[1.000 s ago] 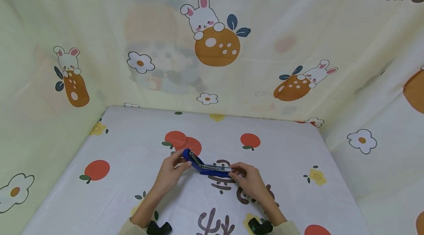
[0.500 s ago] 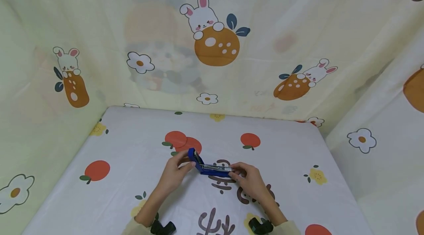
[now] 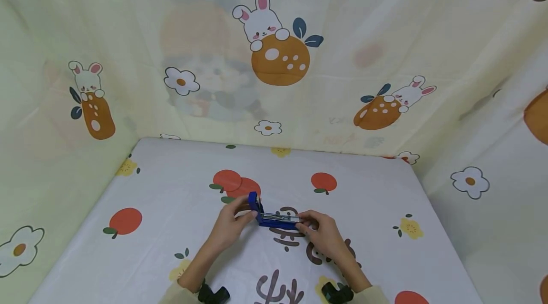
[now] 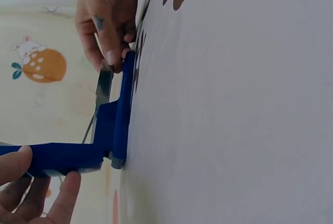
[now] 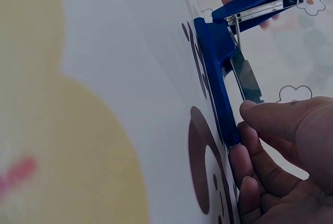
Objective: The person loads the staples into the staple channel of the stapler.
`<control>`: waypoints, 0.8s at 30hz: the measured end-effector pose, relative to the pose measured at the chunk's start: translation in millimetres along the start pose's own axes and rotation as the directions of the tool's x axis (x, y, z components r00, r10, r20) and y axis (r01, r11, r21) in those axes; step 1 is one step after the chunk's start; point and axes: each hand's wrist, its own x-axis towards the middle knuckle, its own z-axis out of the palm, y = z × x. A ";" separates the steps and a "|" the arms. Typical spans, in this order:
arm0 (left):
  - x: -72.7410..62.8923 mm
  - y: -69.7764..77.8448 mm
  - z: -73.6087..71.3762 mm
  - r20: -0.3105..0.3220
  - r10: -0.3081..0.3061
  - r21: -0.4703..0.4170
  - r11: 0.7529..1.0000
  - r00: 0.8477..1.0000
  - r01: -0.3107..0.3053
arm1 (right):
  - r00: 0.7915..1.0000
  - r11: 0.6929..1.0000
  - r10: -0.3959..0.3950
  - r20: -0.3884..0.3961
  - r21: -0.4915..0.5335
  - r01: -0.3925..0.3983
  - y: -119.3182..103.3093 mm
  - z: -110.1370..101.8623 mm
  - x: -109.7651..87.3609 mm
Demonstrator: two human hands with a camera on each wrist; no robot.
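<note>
A blue stapler (image 3: pixel 274 223) stands low over the cloth in the head view, its top arm swung up from the base. My left hand (image 3: pixel 228 225) pinches that raised top arm (image 4: pixel 65 157) between thumb and fingers. At the other end, my right hand (image 3: pixel 322 232) grips the front of the stapler, the thumb on the tip of the metal staple magazine (image 5: pixel 248 81) and the fingers at the end of the blue base (image 5: pixel 218 91). A thin metal rod (image 5: pixel 238 34) runs from the magazine to the top arm. Part of the magazine tip is hidden by my right fingers.
A white cloth printed with fruit covers the table (image 3: pixel 180 190). Cream curtains (image 3: pixel 205 18) with printed rabbits hang behind it and along both sides. Black wrist devices (image 3: pixel 214 294) sit on both forearms.
My left hand has moved slightly to the right with the stapler's top arm, which now stands more upright. My right hand and the base have stayed in place.
</note>
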 end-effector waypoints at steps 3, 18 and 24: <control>1.0 -0.4 1.8 -0.002 -0.007 -0.001 1.000 1.000 0.007 | 1.000 1.000 0.008 0.004 -0.002 -0.008 -1.3 -0.6 0.0; 2.3 -0.7 9.3 0.010 -0.006 0.065 0.998 1.000 0.006 | 1.000 1.000 -0.002 0.016 -0.001 0.002 -0.9 -2.5 -0.3; 2.6 1.4 11.4 0.020 0.007 0.109 0.994 1.000 -0.010 | 1.000 1.000 -0.010 0.017 0.005 0.010 -0.3 -2.6 -0.4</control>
